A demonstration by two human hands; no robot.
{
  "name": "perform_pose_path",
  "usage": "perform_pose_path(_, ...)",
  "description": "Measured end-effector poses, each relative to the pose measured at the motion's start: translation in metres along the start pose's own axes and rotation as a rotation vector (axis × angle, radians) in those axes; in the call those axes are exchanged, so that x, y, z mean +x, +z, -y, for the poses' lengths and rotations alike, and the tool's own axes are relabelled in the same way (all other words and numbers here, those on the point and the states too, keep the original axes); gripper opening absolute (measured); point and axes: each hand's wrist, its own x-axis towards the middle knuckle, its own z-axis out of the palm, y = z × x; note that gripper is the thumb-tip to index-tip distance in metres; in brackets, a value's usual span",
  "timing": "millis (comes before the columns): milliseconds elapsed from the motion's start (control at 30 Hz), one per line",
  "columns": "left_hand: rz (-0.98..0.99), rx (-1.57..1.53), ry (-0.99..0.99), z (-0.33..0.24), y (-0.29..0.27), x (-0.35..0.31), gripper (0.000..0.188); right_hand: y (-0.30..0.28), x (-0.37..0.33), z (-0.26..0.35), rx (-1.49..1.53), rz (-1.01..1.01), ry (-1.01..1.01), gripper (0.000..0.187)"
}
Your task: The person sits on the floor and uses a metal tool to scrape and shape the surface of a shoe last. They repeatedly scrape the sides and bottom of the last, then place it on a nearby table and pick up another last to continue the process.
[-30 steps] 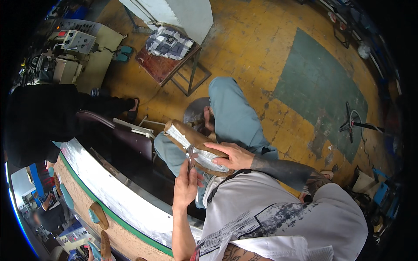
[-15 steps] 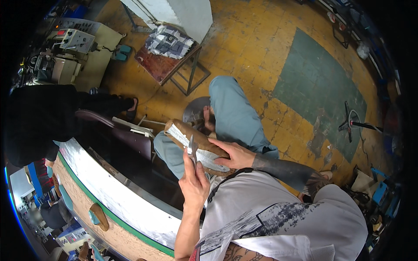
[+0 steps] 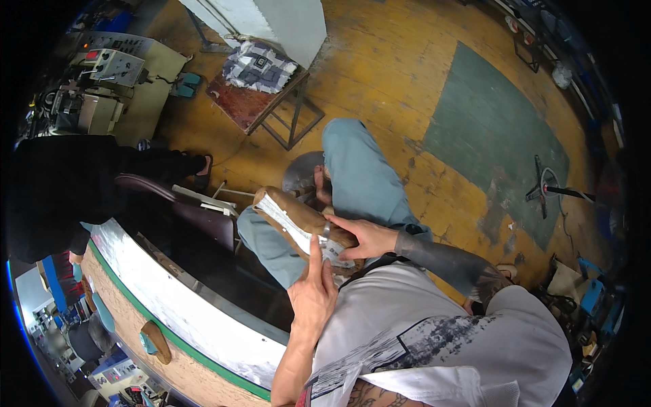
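A brown leather shoe upper on a last (image 3: 308,216) lies across my lap, with its whitish underside (image 3: 281,214) turned up and its toe end pointing away to the left. My left hand (image 3: 312,292) grips a small metal blade (image 3: 327,230), mostly covered by the fingers. The index finger stretches along it, over the underside near the heel end. My right hand (image 3: 369,241) holds the near right end of the shoe, with the forefinger on the leather side and the thumb at the underside.
To my left is a workbench (image 3: 196,363) with a green edge, a white side and a shoe piece (image 3: 156,340) on top. Beyond are a dark chair (image 3: 210,224), a person in black (image 3: 64,193) and a low red-topped table (image 3: 234,105) with a patterned cushion (image 3: 259,66).
My left hand has moved nearer along the underside, from the middle toward the heel end, and the blade now lies lower against it. My right hand stays at the shoe's near end.
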Motion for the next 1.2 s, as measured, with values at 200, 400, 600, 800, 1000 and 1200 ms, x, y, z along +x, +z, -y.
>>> perform_pose_path(200,0.059,0.031,-0.019,0.002,0.004,-0.004,0.068,-0.004,-0.003,0.005,0.052,0.047,0.042,0.117)
perform_pose_path(400,-0.271,-0.145,0.421,-0.009,-0.004,0.000,0.060,-0.004,-0.002,0.004,0.013,0.041,0.027,0.120)
perform_pose_path(600,0.017,-0.223,-0.138,-0.016,-0.028,-0.007,0.057,0.002,0.000,-0.003,-0.017,-0.003,-0.062,0.118)
perform_pose_path(800,0.054,-0.052,0.149,-0.006,-0.015,-0.007,0.055,-0.004,-0.002,-0.003,-0.006,0.031,-0.019,0.119)
perform_pose_path(1000,-0.061,-0.276,-0.221,0.007,-0.021,0.000,0.054,0.007,0.007,-0.007,0.163,-0.102,-0.022,0.106)
perform_pose_path(1200,-0.048,-0.060,-0.198,0.039,-0.024,0.032,0.054,0.020,0.035,0.001,0.087,-0.268,0.274,0.108)
